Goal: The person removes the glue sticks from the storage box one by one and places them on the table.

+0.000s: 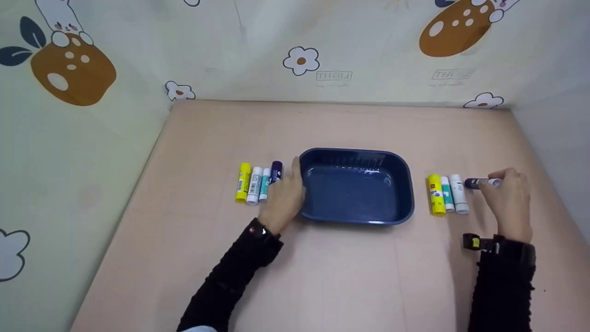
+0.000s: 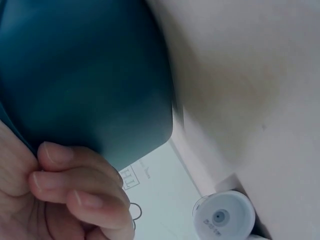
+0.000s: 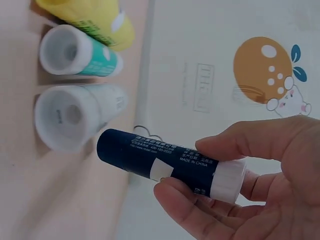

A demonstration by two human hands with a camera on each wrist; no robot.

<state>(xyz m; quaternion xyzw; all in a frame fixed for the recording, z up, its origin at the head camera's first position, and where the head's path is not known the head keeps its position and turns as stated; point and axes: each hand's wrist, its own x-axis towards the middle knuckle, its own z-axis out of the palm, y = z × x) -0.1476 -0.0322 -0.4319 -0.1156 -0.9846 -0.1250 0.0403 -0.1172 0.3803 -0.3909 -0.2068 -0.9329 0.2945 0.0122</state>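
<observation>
In my right hand (image 1: pixel 509 200) I pinch a dark blue glue stick (image 3: pixel 160 157) between thumb and fingers. It lies sideways, its white end toward my palm. To the left of it, a yellow glue stick (image 1: pixel 436 194), a small teal-and-white glue stick (image 1: pixel 447 193) and a white glue stick (image 1: pixel 458 193) stand in a row. My left hand (image 1: pixel 283 198) grips the left rim of a blue plastic tray (image 1: pixel 355 220), with curled fingers (image 2: pixel 82 187) against its outer wall. Nothing lies inside the tray.
Left of the tray, another row has a yellow glue stick (image 1: pixel 243 182), a white one (image 1: pixel 254 185), a teal-and-white one (image 1: pixel 265 184) and a dark purple one (image 1: pixel 276 170), partly behind my left hand. Patterned walls (image 1: pixel 244 60) border the pinkish tabletop (image 1: pixel 322 276).
</observation>
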